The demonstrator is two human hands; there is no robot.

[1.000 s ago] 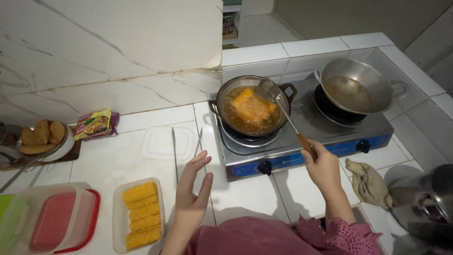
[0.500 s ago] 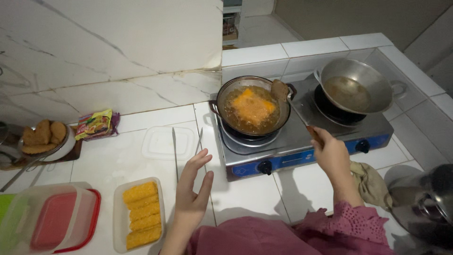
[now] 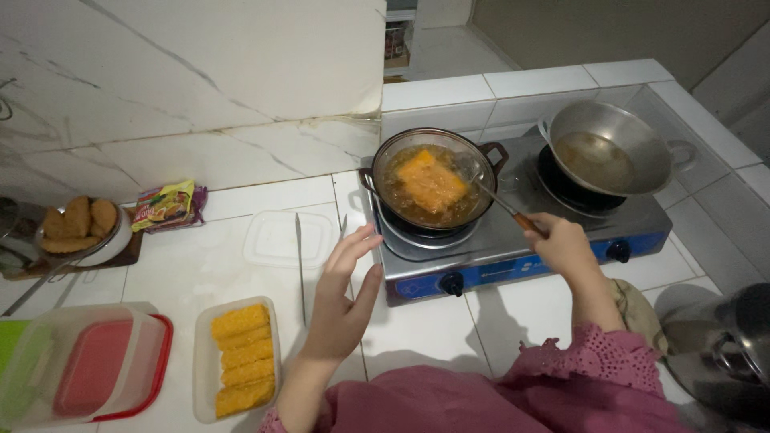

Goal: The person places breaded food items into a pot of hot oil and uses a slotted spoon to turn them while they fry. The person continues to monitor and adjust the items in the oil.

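A black pan point(image 3: 485, 154) of bubbling oil stands on the left burner of a two-burner stove point(image 3: 513, 240), with an orange breaded piece point(image 3: 431, 181) frying in it. My right hand point(image 3: 561, 244) grips the wooden handle of a wire skimmer point(image 3: 491, 192) whose head lies in the pan beside the piece. My left hand point(image 3: 343, 297) hovers open over the white tiled counter, just left of the stove's front, holding nothing. It is close to a knife point(image 3: 299, 261) and a clear lid point(image 3: 287, 239).
A steel wok point(image 3: 613, 148) with oil sits on the right burner. A tray of breaded sticks point(image 3: 239, 361), red-rimmed plastic boxes point(image 3: 84, 373), a bowl of fried pieces point(image 3: 80, 228), a snack packet point(image 3: 167, 204), a cloth point(image 3: 638, 309) and a steel pot point(image 3: 734, 345) lie around.
My right hand has swung the skimmer from the pan's right rim back into the oil beside the piece. My left hand has stayed raised over the counter, barely shifting.
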